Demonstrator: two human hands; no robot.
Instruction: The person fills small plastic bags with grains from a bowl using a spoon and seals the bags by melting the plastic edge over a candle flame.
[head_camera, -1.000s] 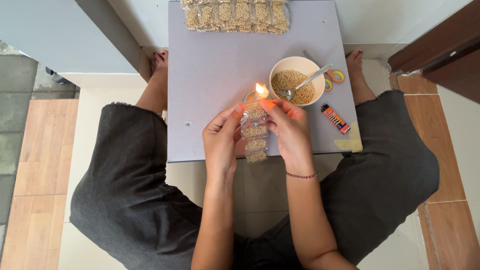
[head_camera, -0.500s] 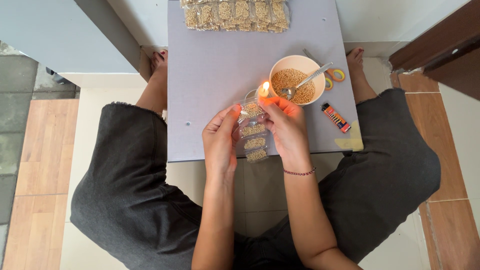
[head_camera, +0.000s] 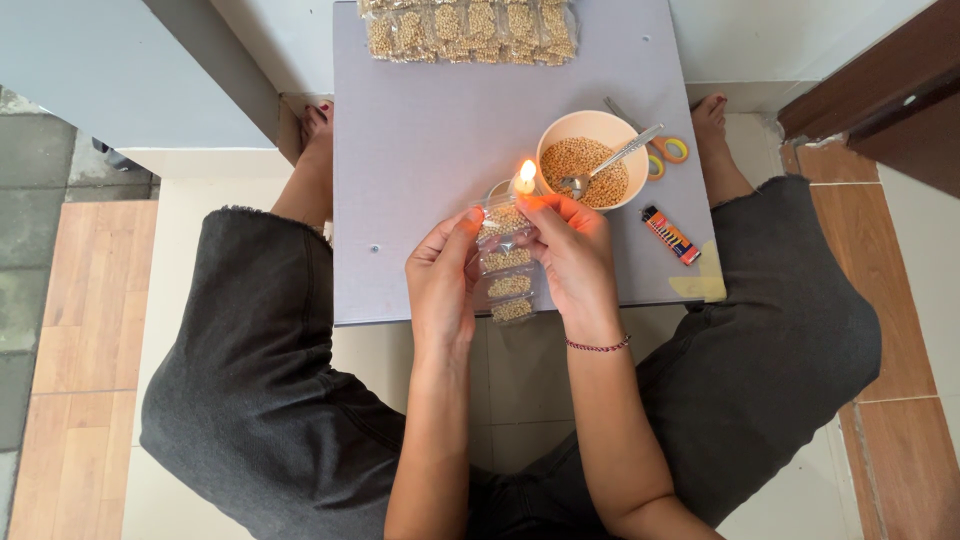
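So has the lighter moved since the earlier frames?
No. The lighter lies in the same place on the table, right of the bowl.

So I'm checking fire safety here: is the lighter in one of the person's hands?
No, the lighter lies on the table right of both hands, which hold a strip of seed packets.

Packet strip (head_camera: 506, 262): clear glossy plastic, grainy tan fill
Table (head_camera: 440, 150): smooth matt grey board
Bowl (head_camera: 560, 128): smooth cream plastic or ceramic, cannot tell which
Spoon (head_camera: 615, 160): shiny metal
Lighter (head_camera: 670, 235): glossy plastic, metal cap
Shorts (head_camera: 250, 390): dark matt cloth, frayed hem
Floor (head_camera: 90, 290): wood-look tiles, smooth
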